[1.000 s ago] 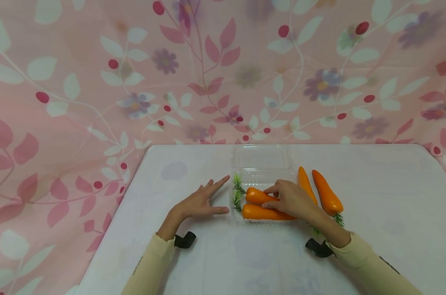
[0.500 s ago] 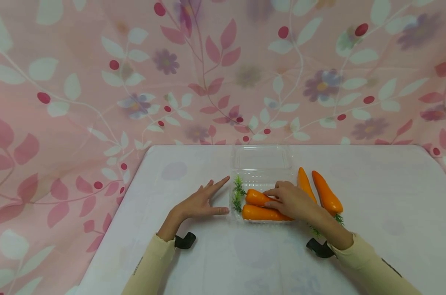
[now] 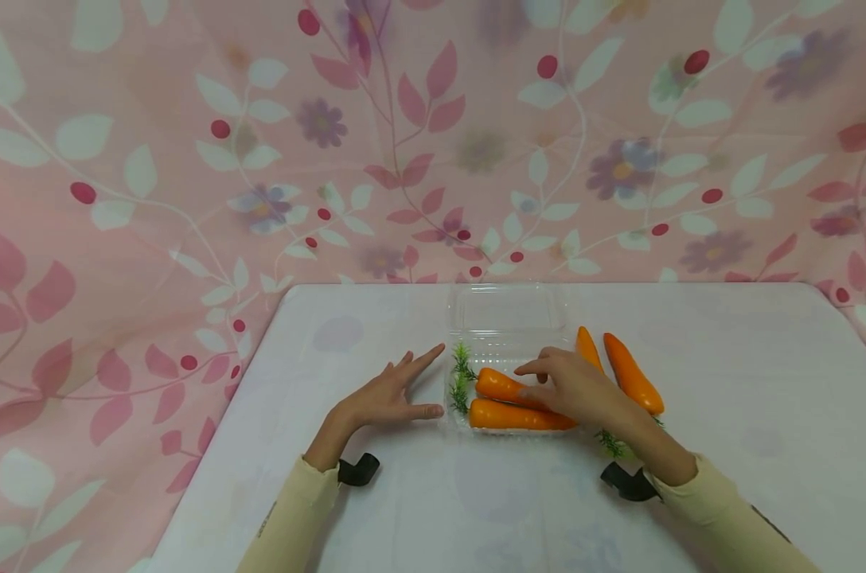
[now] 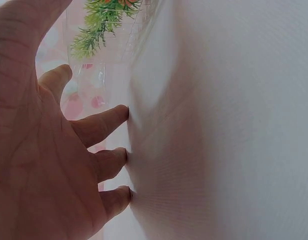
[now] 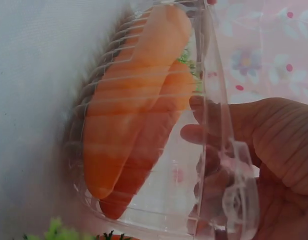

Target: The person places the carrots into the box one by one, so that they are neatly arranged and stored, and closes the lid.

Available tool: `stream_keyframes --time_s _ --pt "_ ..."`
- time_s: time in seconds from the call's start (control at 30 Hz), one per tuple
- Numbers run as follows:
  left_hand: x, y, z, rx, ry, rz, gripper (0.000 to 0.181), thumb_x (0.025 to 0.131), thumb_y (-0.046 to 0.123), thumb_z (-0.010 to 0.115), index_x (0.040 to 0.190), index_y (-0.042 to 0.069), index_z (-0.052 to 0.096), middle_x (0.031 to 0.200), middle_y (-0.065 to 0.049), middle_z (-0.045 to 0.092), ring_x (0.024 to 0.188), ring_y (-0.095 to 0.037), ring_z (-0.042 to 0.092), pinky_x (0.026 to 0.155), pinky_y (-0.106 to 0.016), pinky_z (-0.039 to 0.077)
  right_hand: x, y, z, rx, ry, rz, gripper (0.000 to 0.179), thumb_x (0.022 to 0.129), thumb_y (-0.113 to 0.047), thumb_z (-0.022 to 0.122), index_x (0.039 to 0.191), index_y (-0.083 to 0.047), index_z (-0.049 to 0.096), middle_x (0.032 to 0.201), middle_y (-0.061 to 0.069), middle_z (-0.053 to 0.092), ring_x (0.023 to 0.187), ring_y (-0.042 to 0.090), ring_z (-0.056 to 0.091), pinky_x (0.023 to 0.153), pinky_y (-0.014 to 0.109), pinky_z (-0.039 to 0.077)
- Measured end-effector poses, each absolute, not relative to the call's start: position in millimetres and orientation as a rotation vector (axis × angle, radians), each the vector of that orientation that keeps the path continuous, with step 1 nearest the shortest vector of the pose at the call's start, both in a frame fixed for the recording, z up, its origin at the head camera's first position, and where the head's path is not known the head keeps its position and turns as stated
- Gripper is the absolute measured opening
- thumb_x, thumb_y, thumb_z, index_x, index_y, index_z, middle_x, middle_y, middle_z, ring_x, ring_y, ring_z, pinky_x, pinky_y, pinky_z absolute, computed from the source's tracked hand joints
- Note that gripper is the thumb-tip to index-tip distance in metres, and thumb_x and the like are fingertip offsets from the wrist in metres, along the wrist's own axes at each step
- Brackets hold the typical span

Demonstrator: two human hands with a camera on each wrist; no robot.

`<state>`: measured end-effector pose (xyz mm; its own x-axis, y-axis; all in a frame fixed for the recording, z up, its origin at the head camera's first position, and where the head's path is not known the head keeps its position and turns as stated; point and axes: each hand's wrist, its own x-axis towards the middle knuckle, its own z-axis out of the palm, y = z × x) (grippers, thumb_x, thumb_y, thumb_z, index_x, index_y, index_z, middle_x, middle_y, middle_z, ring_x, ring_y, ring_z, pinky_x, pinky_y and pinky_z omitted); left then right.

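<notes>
Head view: two artificial carrots [image 3: 515,415] inside open plastic clamshell [image 3: 508,309]; two loose carrots [image 3: 632,374] on worktop [image 3: 390,509], right. Left hand [image 3: 381,398]: spread alongside. Right hand [image 3: 576,386]: fingers parted over rear carrot [image 3: 500,385]. Apparent step: placement; next move calls for clean lift-off.

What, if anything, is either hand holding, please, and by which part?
Nothing appears held: the right hand is loose over the boxed carrots; the left hand is empty.

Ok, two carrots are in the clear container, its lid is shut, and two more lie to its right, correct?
The lid isn't shut: the head view shows it open, lying behind the container. Two carrots are inside and two more to its right.
</notes>
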<state>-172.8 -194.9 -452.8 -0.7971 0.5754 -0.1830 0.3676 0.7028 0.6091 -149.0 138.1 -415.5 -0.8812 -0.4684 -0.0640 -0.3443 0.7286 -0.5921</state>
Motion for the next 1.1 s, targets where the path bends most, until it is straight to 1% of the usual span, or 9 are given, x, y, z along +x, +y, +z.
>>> stream_keyframes --time_s 0.17,0.37,0.6,0.87,1.1 --pt "-172 -195 -454 0.729 2.551 0.807 0.099 0.082 0.064 0.069 0.159 0.037 0.014 0.161 0.010 0.020 0.148 -0.036 0.008 0.114 -0.063 0.001 -149 142 -412 -0.647 2.730 -0.875 0.037 0.089 -0.032 0.074 0.121 -0.013 0.073 0.080 -0.003 0.050 0.064 0.016 0.043 0.053 0.026 0.036" --pt "-173 -195 -454 0.728 2.556 0.805 0.099 0.081 0.064 0.069 0.159 0.036 0.014 0.161 0.010 0.021 0.148 -0.036 0.008 0.114 -0.063 0.002 -149 149 -409 -0.623 2.742 -0.940 0.033 0.088 -0.029 0.076 0.118 -0.014 0.074 0.081 -0.003 0.050 0.067 0.016 0.043 0.055 0.027 0.036" --pt "-173 -194 -454 0.730 2.562 0.799 0.099 0.081 0.065 0.069 0.159 0.037 0.014 0.161 0.010 0.021 0.148 -0.036 0.008 0.114 -0.062 0.002 -148 160 -405 -0.683 2.770 -1.058 0.031 0.085 -0.025 0.080 0.113 -0.012 0.076 0.076 -0.005 0.049 0.067 0.016 0.042 0.055 0.026 0.034" --pt "-173 -195 -454 0.730 2.561 0.796 0.099 0.082 0.065 0.069 0.159 0.037 0.013 0.161 0.010 0.021 0.148 -0.035 0.008 0.114 -0.062 0.002 -145 172 -395 -0.670 2.750 -1.103 0.028 0.085 -0.025 0.080 0.111 -0.016 0.076 0.078 -0.004 0.051 0.070 0.017 0.044 0.055 0.026 0.038" --pt "-172 -195 -453 0.730 2.561 0.790 0.099 0.082 0.065 0.068 0.159 0.037 0.013 0.161 0.010 0.020 0.148 -0.036 0.008 0.114 -0.062 0.002 -143 183 -395 -0.645 2.809 -1.071 0.030 0.083 -0.031 0.081 0.111 -0.020 0.076 0.079 -0.006 0.054 0.074 0.016 0.048 0.061 0.028 0.042"
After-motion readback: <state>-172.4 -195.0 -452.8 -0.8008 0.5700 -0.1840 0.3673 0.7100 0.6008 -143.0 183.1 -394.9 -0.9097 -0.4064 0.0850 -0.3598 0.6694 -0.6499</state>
